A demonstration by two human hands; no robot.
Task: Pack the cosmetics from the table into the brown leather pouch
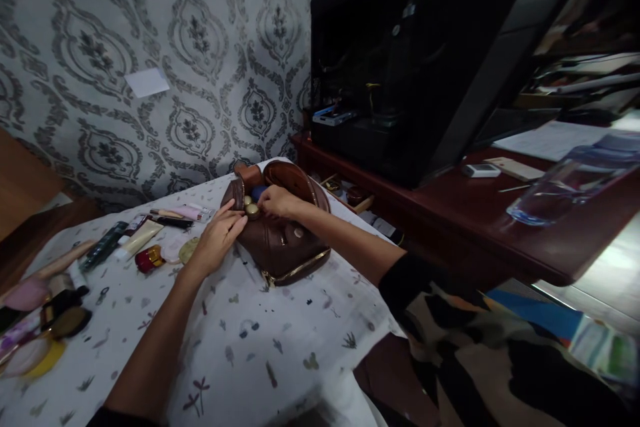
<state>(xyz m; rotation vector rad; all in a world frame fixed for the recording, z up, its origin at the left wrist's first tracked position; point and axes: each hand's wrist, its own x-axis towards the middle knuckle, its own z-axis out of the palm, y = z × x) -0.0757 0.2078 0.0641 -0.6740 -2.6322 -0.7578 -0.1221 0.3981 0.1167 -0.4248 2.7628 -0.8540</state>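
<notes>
A brown leather bag (260, 240) with gold zips lies open on the patterned white cloth (240, 360). My left hand (220, 235) is at the bag's left side, thumb and fingers gripping its edge. Inside the opening, my right hand (277, 202) has its fingers curled beside a dark blue item (259, 193); what the fingertips hold, if anything, is hidden. Round gold-coloured caps or knobs (252, 211) show between the two hands. Close to my left wrist are a greenish round item (189, 250) and a small red bottle with a gold part (149, 258).
Cosmetics and brushes lie along the left, including a cream tube (142, 240), a dark green tube (106, 245) and a yellow-rimmed round container (45, 359). At right, a dark red desk (540, 240) bears a black computer case (400, 80) and a clear bottle (560, 180).
</notes>
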